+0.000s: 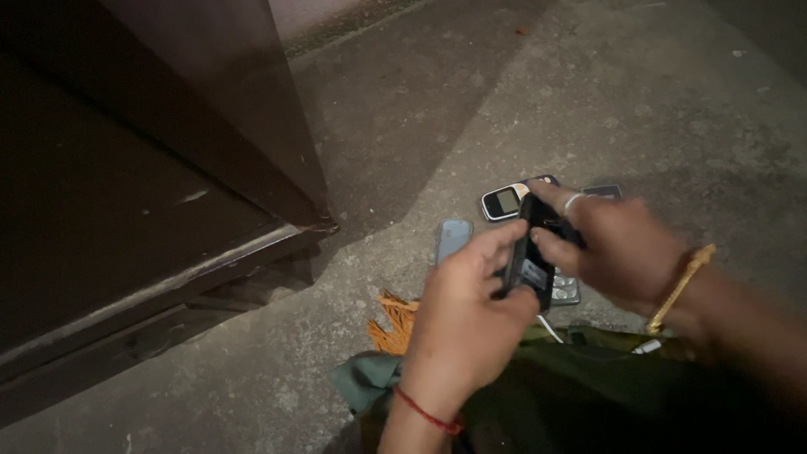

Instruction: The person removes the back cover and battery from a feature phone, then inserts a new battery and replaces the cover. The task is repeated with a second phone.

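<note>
My left hand, a red thread at its wrist, grips the lower end of a small black phone held upright above the concrete floor. Over the phone's upper part my right hand presses, with a ring on one finger and a gold bracelet at the wrist. On the floor behind lie a small white-edged phone with a lit-looking screen, a grey-blue phone cover, a dark flat piece and a keypad phone, partly hidden by my hands.
A dark brown metal door stands open at the left, its lower edge near the floor. An orange tasselled cloth and a dark green cloth with a white cable lie at the bottom.
</note>
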